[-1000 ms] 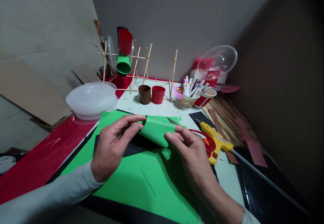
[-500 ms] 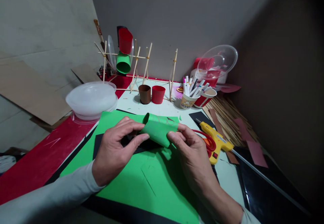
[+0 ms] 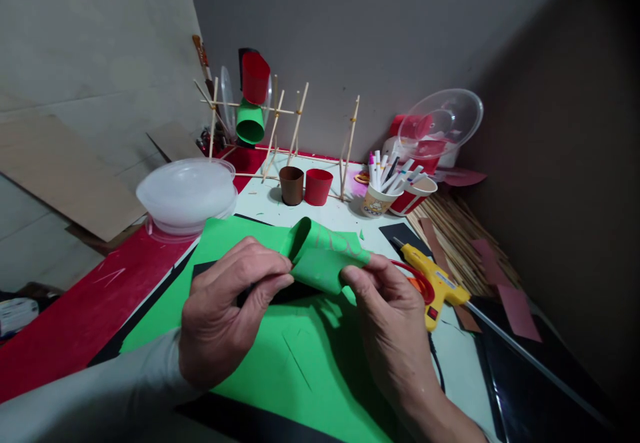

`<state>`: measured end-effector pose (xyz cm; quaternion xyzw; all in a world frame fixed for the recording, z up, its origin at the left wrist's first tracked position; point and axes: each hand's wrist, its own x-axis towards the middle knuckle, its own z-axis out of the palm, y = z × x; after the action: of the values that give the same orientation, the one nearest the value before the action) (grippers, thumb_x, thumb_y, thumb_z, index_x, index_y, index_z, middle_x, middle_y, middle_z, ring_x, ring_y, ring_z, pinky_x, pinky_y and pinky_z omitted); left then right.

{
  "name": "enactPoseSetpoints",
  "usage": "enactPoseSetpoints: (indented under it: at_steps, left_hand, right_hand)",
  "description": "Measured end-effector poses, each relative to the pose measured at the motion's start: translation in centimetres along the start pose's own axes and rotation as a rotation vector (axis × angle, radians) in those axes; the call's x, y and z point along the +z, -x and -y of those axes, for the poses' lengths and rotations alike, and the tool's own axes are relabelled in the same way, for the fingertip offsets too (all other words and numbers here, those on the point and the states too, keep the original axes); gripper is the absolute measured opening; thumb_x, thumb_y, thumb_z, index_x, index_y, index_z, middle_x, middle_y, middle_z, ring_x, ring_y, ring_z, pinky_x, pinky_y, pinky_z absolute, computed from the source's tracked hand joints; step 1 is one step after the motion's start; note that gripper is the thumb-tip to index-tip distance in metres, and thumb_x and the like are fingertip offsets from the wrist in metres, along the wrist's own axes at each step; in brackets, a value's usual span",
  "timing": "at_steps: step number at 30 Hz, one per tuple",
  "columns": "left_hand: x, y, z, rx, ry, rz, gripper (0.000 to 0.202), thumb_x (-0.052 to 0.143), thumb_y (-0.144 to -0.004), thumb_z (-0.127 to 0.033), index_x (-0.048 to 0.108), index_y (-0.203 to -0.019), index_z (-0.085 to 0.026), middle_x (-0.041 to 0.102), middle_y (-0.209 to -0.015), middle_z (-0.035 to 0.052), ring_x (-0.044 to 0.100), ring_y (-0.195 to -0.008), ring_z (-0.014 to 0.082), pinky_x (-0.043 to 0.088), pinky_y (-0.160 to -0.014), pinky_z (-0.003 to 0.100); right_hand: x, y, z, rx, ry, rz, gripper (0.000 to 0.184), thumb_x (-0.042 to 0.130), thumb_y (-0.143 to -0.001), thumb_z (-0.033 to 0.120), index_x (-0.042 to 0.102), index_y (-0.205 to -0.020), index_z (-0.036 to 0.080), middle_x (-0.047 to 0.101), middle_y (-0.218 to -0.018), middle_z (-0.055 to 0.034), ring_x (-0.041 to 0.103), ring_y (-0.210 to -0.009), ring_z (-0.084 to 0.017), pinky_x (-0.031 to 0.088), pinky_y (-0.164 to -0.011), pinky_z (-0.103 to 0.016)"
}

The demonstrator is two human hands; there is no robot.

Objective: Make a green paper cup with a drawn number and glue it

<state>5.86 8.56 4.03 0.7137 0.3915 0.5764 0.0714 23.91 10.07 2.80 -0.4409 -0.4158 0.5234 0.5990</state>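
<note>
A strip of green paper (image 3: 320,268), curled into a loose tube, is held above the work surface between both hands. My left hand (image 3: 233,303) pinches its left edge between thumb and fingers. At the tube's right end, my right hand (image 3: 393,316) grips it with the thumb in front and fingers behind. Faint drawn lines run along the tube's upper side, and its left end gapes. Beneath lie a large green sheet (image 3: 265,369) and a piece of black paper (image 3: 203,268), partly hidden by my left hand.
A yellow glue gun (image 3: 435,283) lies to the right. Behind stand a brown paper cup (image 3: 291,187), a red one (image 3: 318,187) and a cup of markers (image 3: 379,199). Wooden stick frames (image 3: 300,123) rise at the back. Clear plastic bowls (image 3: 187,193) sit at left.
The green paper tube has loosened, its left opening now wider. My left fingers have closed into a tighter pinch on its edge. The view has shifted slightly.
</note>
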Motion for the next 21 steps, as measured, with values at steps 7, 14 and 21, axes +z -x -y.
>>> enactPoseSetpoints:
  at_steps: [7,14,21]
  left_hand:
    - [0.0,-0.1,-0.1,-0.162,-0.013,-0.032,0.022,0.065,-0.087,-0.005,0.064,-0.088,-0.027,0.073,-0.088,-0.0086,0.069,-0.088,0.0095,0.051,-0.088,0.023]
    - [0.1,-0.6,-0.1,-0.351,0.09,-0.044,0.016,0.069,-0.084,-0.011,0.064,-0.079,-0.026,0.072,-0.084,-0.0073,0.068,-0.084,0.0081,0.052,-0.075,0.016]
    - [0.1,-1.8,0.0,-0.511,0.261,-0.05,0.012,0.076,-0.077,-0.016,0.066,-0.079,-0.022,0.068,-0.076,-0.0043,0.064,-0.069,0.0077,0.052,-0.063,0.014]
  right_hand:
    - [-0.2,0.0,-0.1,0.019,-0.014,0.063,0.016,0.082,-0.079,0.035,0.077,-0.091,0.026,0.074,-0.079,0.0016,0.063,-0.075,-0.014,0.05,-0.072,-0.025]
    - [0.0,-0.1,0.2,0.031,0.012,0.116,0.012,0.079,-0.081,0.035,0.077,-0.087,0.026,0.068,-0.073,0.0022,0.057,-0.071,-0.014,0.047,-0.067,-0.024]
    - [0.1,-0.1,0.3,0.063,0.006,0.121,0.015,0.08,-0.08,0.036,0.076,-0.089,0.025,0.066,-0.071,0.003,0.054,-0.069,-0.012,0.045,-0.067,-0.023]
